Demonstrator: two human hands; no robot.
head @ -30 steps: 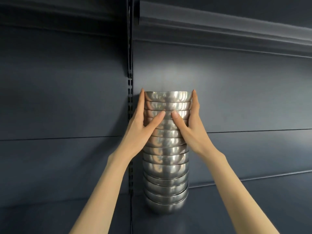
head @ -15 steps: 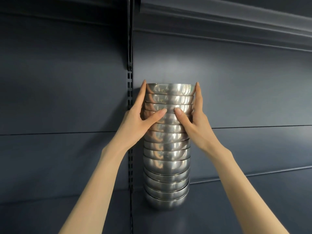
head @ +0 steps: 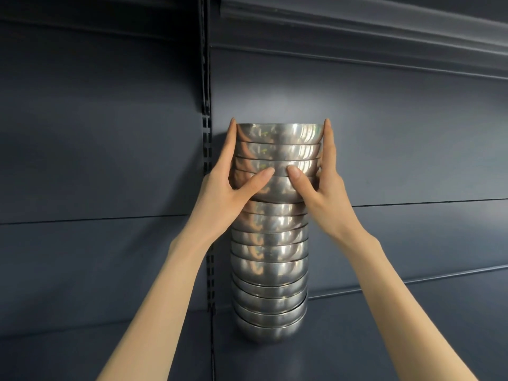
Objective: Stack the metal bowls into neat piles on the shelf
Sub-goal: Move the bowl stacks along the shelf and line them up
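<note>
A: How is the grip arranged?

B: A nested group of four shiny round metal bowls (head: 277, 160) is clamped between the left hand (head: 225, 188) and the right hand (head: 324, 188). The fingers are laid upright along the two sides, up to the rim of the top bowl, and both thumbs are pressed against the front wall, their tips close together but apart.

A: And where is that group held?

B: It is held directly over a taller stack of matching polished metal bowls (head: 270, 270). Its bottom bowl is seen set slightly into the uppermost bowl of that stack; whether the two are touching cannot be told.

A: What is found around it?

B: The stack is stood on a dark grey metal shelf (head: 384, 325), close to the back panel, just right of a slotted upright rail (head: 206, 127). Both bare forearms are extended from below.
</note>
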